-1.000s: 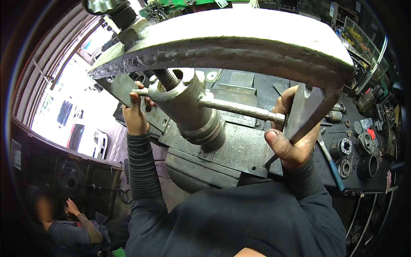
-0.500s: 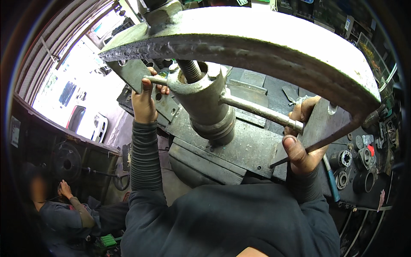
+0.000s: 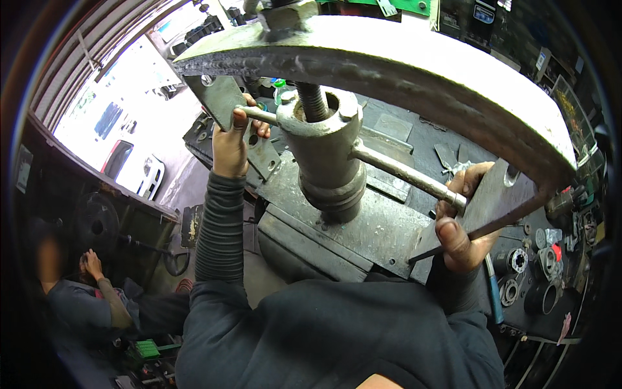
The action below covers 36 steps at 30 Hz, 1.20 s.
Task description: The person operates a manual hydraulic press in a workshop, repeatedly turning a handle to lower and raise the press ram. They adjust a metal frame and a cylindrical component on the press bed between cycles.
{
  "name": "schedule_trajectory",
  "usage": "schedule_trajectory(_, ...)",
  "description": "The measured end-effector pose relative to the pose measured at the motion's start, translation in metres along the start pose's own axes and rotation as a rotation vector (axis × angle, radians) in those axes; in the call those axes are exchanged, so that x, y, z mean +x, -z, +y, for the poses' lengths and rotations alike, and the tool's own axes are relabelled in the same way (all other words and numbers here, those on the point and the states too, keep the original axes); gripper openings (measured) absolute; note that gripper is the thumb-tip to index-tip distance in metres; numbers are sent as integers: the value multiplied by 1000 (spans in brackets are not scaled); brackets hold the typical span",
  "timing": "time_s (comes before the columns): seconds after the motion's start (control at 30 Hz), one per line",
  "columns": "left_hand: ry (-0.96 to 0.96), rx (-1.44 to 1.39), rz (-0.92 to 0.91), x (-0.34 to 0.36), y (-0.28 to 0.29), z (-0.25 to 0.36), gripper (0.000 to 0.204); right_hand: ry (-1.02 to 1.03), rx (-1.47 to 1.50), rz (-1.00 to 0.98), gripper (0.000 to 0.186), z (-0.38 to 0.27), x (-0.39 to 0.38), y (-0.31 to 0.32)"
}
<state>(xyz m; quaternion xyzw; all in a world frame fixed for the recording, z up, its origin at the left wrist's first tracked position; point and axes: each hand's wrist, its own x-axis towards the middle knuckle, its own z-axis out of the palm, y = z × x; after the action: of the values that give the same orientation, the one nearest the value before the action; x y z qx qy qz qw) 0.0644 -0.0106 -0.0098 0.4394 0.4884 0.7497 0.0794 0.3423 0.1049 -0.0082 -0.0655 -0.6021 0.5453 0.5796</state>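
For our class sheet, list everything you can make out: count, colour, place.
Curved frame: one, grey, top.
Threaded rod: one, grey, under frame.
Cylinder: one, grey, centre.
Bars: two, grey, beside cylinder.
End plates: two, grey, below frame.
Flat slab: one, grey, under cylinder.
Bench: one, black, right.
Tool handle: one, blue, right.
Round parts: several, grey, right bench.
Vehicles: unclear number, whitish, outside left.
Other person: one, dark clothes, lower left.
Sleeves: two, black, lower middle.
Left hand: one, bare, at left bar's end.
Right hand: one, bare, gripping right plate.

A plain blackish top [image 3: 337, 324] is worn with close-fitting dark sleeves [image 3: 220, 227], the left one wrinkled into ridges.
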Motion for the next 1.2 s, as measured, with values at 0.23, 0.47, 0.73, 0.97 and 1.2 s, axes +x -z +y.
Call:
schedule_trajectory(0.23, 59, -26, -17, -1, 6, -10, 54, 7, 106, -44, 72, 14, -1, 15)
schedule_trajectory(0.47, 71, -13, -27, -1, 7, -14, 54, -63, 76, -34, 73, 14, -5, 14)
schedule_trajectory(0.73, 55, -13, 20, -5, 2, -11, 53, -194, 3, -93, 69, 7, -9, 21)
schedule_trajectory(0.97, 40, -13, 43, -5, 3, -13, 55, -73, 58, -105, 67, 21, -9, 26)
schedule_trajectory(1.2, 47, 26, -2, -3, 1, -8, 56, 4, 85, -97, 64, 29, -7, 28)
